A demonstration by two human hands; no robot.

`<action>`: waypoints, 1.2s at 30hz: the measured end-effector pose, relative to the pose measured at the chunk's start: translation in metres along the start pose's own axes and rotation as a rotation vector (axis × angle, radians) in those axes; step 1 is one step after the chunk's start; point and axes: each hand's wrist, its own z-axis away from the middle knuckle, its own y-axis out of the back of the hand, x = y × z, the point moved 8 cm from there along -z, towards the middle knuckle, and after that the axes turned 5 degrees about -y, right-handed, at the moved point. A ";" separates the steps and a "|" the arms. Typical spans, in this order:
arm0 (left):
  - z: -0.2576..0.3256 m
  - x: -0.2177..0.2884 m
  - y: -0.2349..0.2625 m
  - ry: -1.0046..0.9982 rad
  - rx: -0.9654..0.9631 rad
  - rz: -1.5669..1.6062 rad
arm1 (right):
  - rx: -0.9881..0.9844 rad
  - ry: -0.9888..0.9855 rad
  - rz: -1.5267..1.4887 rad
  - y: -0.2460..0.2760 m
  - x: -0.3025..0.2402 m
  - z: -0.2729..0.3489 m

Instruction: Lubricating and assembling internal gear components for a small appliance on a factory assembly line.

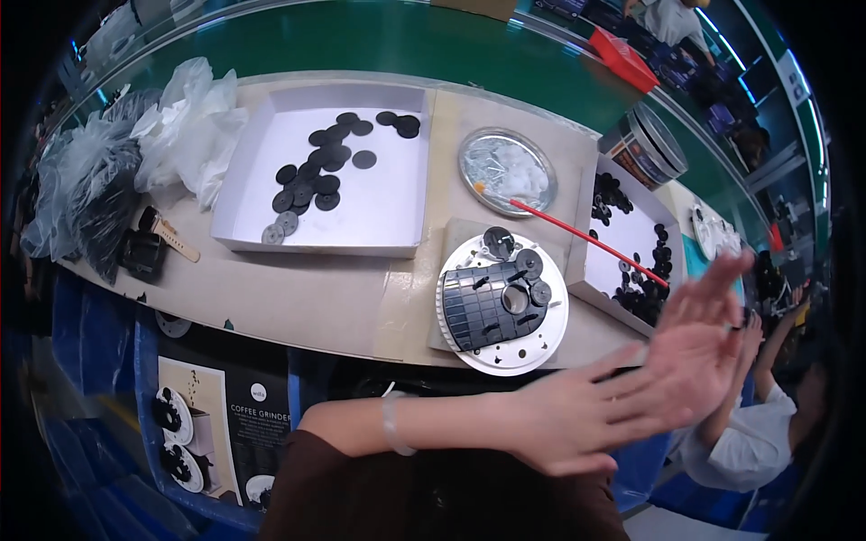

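Note:
My left hand (600, 410) reaches across from the lower left, fingers stretched out and nothing held. Its fingertips overlap the palm of my right hand (699, 347) in this view; whether they touch I cannot tell. The right hand is also open and empty, its fingers pointing up and away. Left of both hands, a round white base (510, 359) lies on a light block at the table edge. It carries a black ribbed housing (487, 311) with a round hole and several dark gears (529, 264). Neither hand touches it.
A white box (253, 180) holds several black discs. A metal dish (474, 185) contains white paste; a red stick (586, 239) spans from it to a box (622, 243) of small black parts. Plastic bags (81, 180), a watch (144, 248), a bucket (645, 144) and a co-worker's white sleeve (753, 442) surround these.

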 end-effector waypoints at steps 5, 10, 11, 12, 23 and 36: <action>0.039 0.005 0.074 0.229 0.236 -0.576 | 0.088 -0.186 0.854 0.012 -0.005 -0.013; 0.061 -0.025 0.089 0.525 0.023 -0.789 | -0.043 -0.809 1.191 0.046 0.066 -0.022; 0.057 -0.029 0.087 0.510 0.010 -0.769 | -0.051 -0.890 1.165 0.052 0.074 -0.024; 0.054 -0.031 0.087 0.530 -0.026 -0.768 | -0.079 -0.968 1.181 0.056 0.082 -0.025; 0.055 -0.046 0.078 0.566 -0.062 -0.793 | -0.205 -1.437 1.042 0.079 0.115 -0.024; 0.058 -0.040 0.072 0.606 -0.189 -1.036 | -0.326 -1.693 1.038 0.076 0.134 -0.024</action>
